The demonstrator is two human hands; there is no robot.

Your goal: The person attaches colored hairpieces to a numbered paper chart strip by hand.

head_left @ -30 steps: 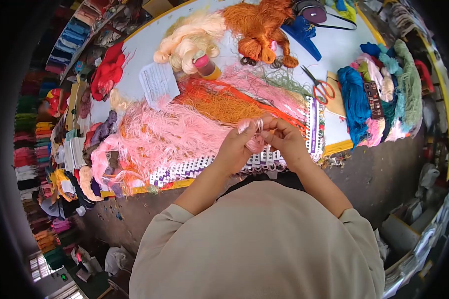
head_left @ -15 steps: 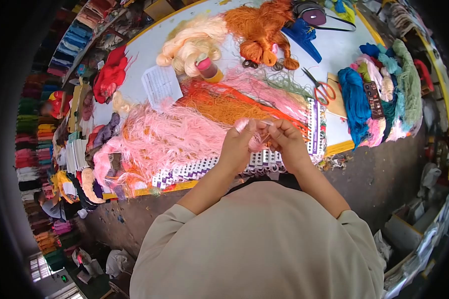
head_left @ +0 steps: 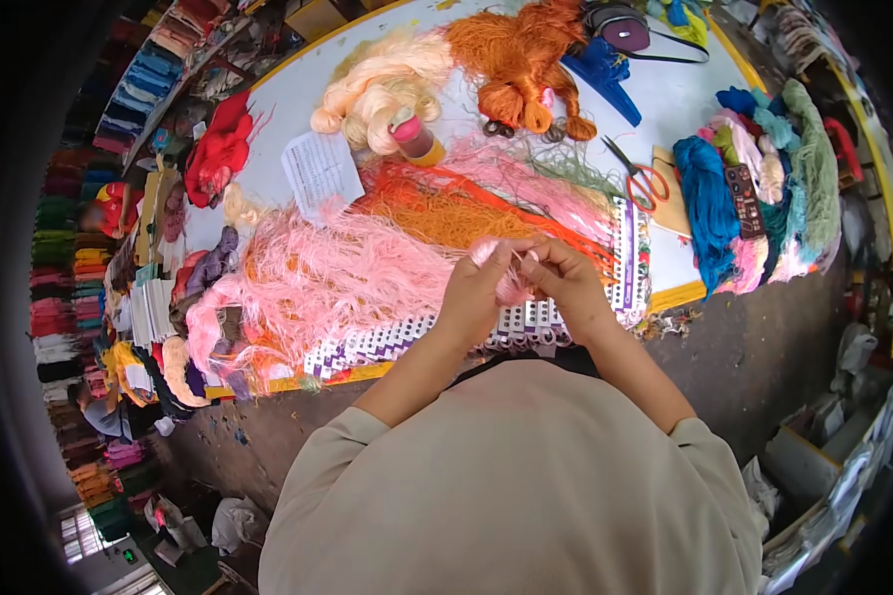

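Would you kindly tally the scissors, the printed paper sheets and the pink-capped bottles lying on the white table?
Scissors: 1
Printed paper sheet: 1
Pink-capped bottle: 1
Total: 3

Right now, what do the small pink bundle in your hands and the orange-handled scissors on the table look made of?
The small pink bundle, pinched between left hand and right hand, looks like fine glossy thread, perhaps silk or rayon: loose sheeny strands. The orange-handled scissors seem to have dark metal blades and smooth plastic loops.
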